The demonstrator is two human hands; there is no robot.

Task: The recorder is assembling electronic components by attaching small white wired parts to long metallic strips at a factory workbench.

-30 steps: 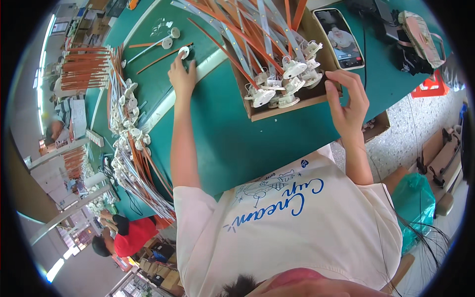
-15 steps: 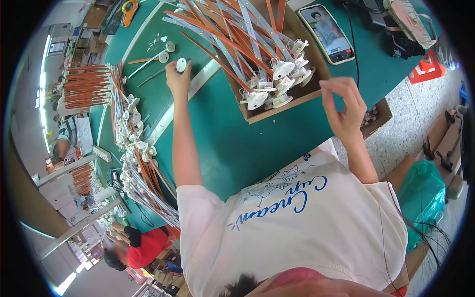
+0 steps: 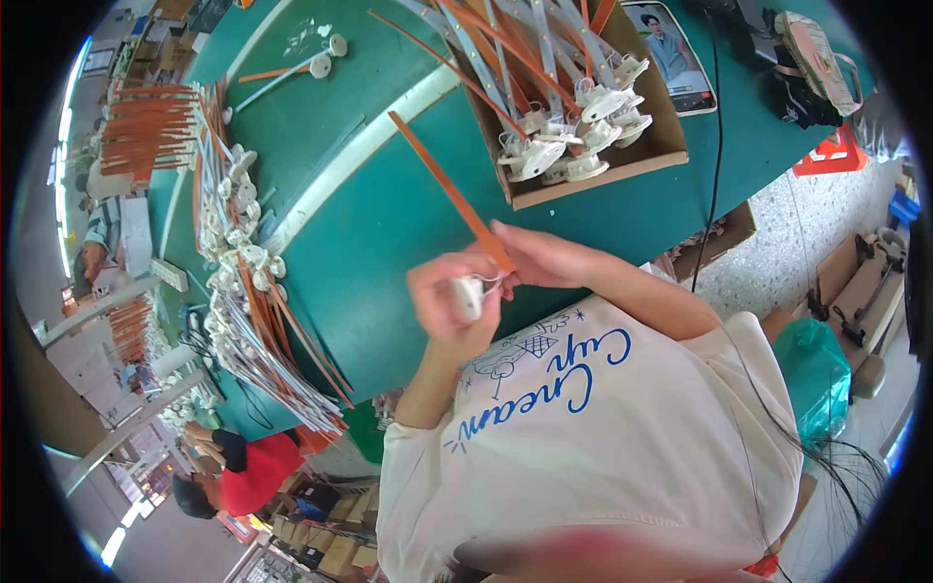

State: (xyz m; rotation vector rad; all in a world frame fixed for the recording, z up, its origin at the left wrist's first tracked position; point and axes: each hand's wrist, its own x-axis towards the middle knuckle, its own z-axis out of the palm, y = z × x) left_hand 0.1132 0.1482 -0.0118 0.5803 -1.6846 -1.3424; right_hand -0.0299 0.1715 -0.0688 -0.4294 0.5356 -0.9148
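My two hands meet above the green table, close to my shirt. In my closed left hand point(image 3: 452, 301) is a white round plastic fitting point(image 3: 469, 297), seen from its edge. An orange strip point(image 3: 442, 180) slants up and left from between the hands. My right hand point(image 3: 544, 257) has its fingers closed at the strip's lower end, beside the fitting. Thin pale wires point(image 3: 493, 280) show between strip and fitting; their ends are hidden by my fingers.
A cardboard box point(image 3: 603, 180) of strips with white fittings stands ahead to the right, beside a phone point(image 3: 671, 58). Along the left lies a long pile of similar strips point(image 3: 248, 262). A dark cable point(image 3: 717, 146) hangs over the table edge. A co-worker in red point(image 3: 258, 471) sits further left.
My left hand has come back toward my body with the white fitting. My right hand has moved left from beside the box and now grips the orange strip.
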